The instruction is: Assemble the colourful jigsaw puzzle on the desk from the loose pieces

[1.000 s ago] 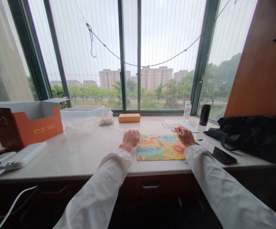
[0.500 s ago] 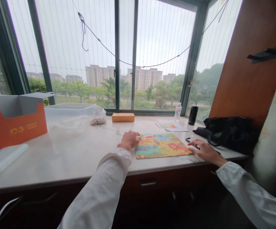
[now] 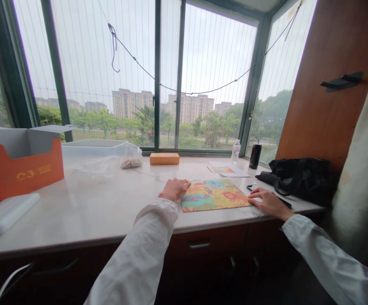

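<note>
One L hand (image 3: pixel 174 190), one R hand (image 3: pixel 269 203), apart, at opp. sides of pic. board (image 3: pixel 216 196); grip unclear.

1. The left hand (image 3: pixel 174 189) hides part of the left border of the picture board (image 3: pixel 214 197).
2. The right hand (image 3: pixel 268 203) covers the middle of the phone (image 3: pixel 286 203).
3. The orange box (image 3: pixel 28 173) is cut by the left edge.
4. Inside the clear bag (image 3: pixel 135 151), the pieces (image 3: pixel 131 164) are too small to recognise.

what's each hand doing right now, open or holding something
Left hand: fingers bent at the colorful picture board's left edge; grip cannot be told.
Right hand: open, fingers loosely bent, at its right edge.
</note>
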